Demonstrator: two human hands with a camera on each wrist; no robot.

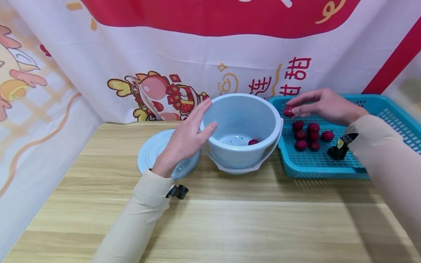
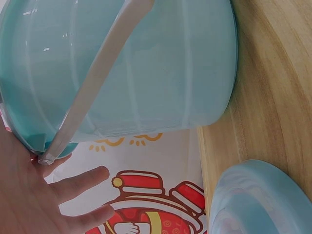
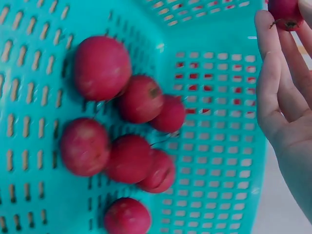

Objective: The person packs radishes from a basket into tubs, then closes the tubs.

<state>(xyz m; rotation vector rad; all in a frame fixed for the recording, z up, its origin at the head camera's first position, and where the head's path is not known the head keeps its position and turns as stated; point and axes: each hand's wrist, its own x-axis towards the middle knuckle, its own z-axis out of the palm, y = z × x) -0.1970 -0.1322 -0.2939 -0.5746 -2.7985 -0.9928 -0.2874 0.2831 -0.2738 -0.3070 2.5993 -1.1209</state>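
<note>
A light blue bucket (image 1: pixel 241 159) with a pale handle (image 2: pixel 105 61) stands upright on the table, one red radish (image 1: pixel 253 141) visible on its bottom. At the bucket's left rim is my left hand (image 1: pixel 189 137), its fingers extended and spread. Between thumb and fingertips, my right hand (image 1: pixel 329 106) pinches a small round radish (image 1: pixel 288 111) above the left side of a teal basket (image 1: pixel 315 171). Several more radishes (image 1: pixel 313 128) lie clustered in the basket below that hand. The right wrist view shows the held radish (image 3: pixel 285 13) with a short stem end.
A round light blue lid (image 1: pixel 149 151) lies on the wooden table (image 1: pixel 210 226) left of the bucket, partly behind my left wrist. The basket's left wall stands close beside the bucket. Behind everything hangs a printed cloth (image 1: pixel 184 54).
</note>
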